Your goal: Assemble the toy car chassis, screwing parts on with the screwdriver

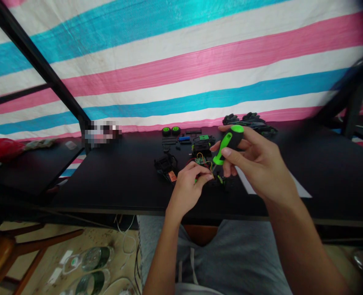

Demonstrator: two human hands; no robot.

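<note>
My right hand (255,159) is closed round a green and black screwdriver (228,144). Its shaft slants down and left to the fingertips of my left hand (189,182). Those fingertips are pinched together over a small part that I cannot make out, beside thin wires. Just beyond them lies a green circuit board (201,161) with yellow and red wires, against a black and green toy car body (201,147). Left of my left hand sits a black plastic part (165,163) with a copper-coloured patch. Some black and green pieces (220,179) lie under the screwdriver.
Two small wheels (171,130) with green hubs, a blue cylinder (184,139) and black strips lie farther back on the black table (120,176). Black gloves (249,121) rest at the back right. White paper (296,186) lies partly under my right hand.
</note>
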